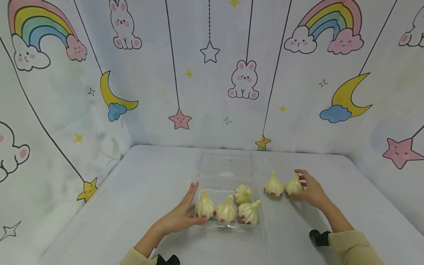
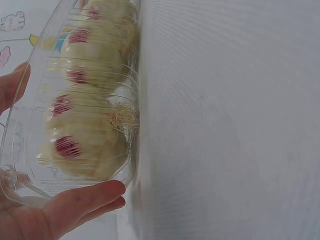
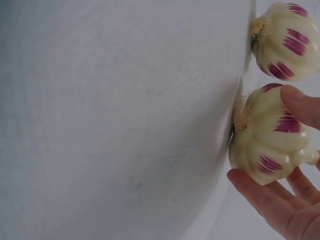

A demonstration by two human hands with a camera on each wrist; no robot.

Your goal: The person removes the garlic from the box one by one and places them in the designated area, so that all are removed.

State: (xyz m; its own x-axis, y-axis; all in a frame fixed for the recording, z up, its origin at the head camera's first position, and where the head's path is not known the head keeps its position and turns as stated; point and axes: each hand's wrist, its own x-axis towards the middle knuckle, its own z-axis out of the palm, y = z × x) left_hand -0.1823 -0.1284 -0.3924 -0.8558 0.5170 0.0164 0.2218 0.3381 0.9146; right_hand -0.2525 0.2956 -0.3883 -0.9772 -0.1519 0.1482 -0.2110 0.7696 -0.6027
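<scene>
My left hand (image 1: pixel 179 217) braces the left front corner of a clear plastic clamshell container (image 1: pixel 228 225), its straight fingers along the left side and its thumb at the front edge. Several pale garlic bulbs (image 1: pixel 205 205) with purple streaks sit in the container. To its right, my right hand (image 1: pixel 311 191) grips a garlic bulb (image 1: pixel 293 186) between thumb and fingers. In the right wrist view this bulb (image 3: pixel 272 135) shows its root tuft close to the table. Just left of it stands another garlic bulb (image 1: pixel 274 185), upright.
The container's open lid (image 1: pixel 226 163) lies back toward the far edge of the white table (image 1: pixel 159 165). Behind it hangs a patterned cloth backdrop (image 1: pixel 149 73). Small specks lie near the table's far edge. Dark wrist straps show near both sleeves.
</scene>
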